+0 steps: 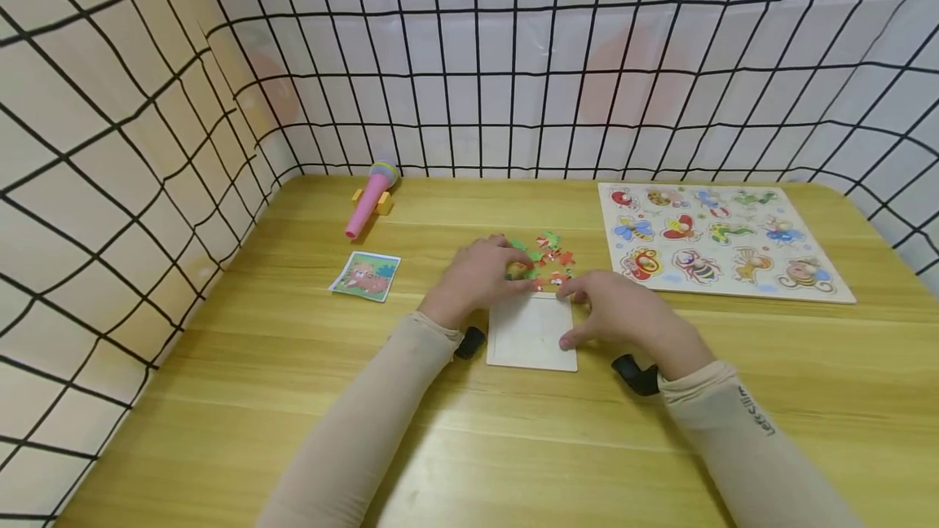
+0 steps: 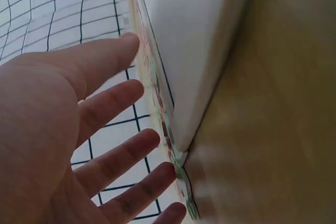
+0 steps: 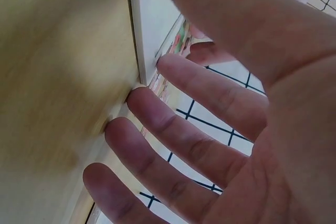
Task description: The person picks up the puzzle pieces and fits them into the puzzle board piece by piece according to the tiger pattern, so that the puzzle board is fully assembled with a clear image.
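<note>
A white puzzle board (image 1: 531,339) with a thin raised rim lies flat in the middle of the table. Just beyond its far edge is a pile of red, green and orange jigsaw pieces (image 1: 552,257). My left hand (image 1: 475,277) is over the left side of that pile and the board's far left corner, its fingers spread apart in the left wrist view. At the board's right side is my right hand (image 1: 623,310), thumb by the right edge and index fingertip at the far corner. In the right wrist view, its other fingertips (image 3: 118,132) reach down beside the board, close to the table.
A small picture card (image 1: 367,276) lies to the left. Behind it, a pink toy microphone (image 1: 372,195) leans on yellow blocks (image 1: 385,204). A large insect puzzle board (image 1: 722,243) is at the back right. Black netting (image 1: 477,72) surrounds the table's back and sides.
</note>
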A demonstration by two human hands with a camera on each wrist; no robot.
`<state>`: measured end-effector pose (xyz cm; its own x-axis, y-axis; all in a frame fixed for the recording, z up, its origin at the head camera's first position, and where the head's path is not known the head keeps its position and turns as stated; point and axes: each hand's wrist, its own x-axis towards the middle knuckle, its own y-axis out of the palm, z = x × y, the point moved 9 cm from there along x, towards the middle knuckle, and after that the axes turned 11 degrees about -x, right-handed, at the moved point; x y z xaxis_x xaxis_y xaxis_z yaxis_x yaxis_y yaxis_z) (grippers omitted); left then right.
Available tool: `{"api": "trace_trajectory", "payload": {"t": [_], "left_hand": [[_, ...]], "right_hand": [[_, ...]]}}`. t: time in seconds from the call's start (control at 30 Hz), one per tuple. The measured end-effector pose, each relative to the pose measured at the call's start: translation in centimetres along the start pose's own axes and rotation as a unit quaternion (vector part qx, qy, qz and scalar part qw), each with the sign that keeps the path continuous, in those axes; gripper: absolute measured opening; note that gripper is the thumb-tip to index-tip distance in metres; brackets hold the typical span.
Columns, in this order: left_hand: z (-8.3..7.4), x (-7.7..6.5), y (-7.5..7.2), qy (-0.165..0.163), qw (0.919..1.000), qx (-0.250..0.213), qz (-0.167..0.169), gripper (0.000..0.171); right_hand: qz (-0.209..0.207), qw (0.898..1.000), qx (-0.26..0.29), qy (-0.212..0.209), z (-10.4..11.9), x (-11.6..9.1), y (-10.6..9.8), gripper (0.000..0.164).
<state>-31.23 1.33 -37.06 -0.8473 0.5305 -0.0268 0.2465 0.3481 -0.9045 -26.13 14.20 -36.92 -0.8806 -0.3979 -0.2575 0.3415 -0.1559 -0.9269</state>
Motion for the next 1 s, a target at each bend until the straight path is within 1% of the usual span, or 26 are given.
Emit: {"api": "trace_trajectory", "payload": {"t": [0.17, 0.3, 0.53, 0.83, 1.0], "left_hand": [[-0.46, 0.20, 0.55, -0.003, 1.0000, 0.000, 0.002, 0.037], [-0.77, 0.19, 0.92, -0.006, 1.0000, 0.002, 0.006, 0.035], [-0.37, -0.04, 0.66, -0.022, 0.9996, 0.013, -0.012, 0.031], [-0.05, -0.13, 0.43, -0.046, 0.9985, 0.021, -0.019, 0.039], [-0.03, -0.07, 0.35, -0.051, 0.9980, 0.034, -0.017, 0.041]], "right_hand": [[-0.001, 1.000, -0.004, -0.007, -0.05, -0.10, -0.02, 0.068], [0.006, 1.000, -0.002, -0.004, -0.19, -0.27, -0.01, 0.067], [0.017, 1.000, 0.003, -0.002, -0.11, -0.33, -0.02, 0.066], [0.011, 1.000, 0.004, -0.004, -0.30, -0.40, 0.23, 0.066], [0.011, 1.000, 0.008, -0.002, -0.26, -0.56, 0.17, 0.065]]}}
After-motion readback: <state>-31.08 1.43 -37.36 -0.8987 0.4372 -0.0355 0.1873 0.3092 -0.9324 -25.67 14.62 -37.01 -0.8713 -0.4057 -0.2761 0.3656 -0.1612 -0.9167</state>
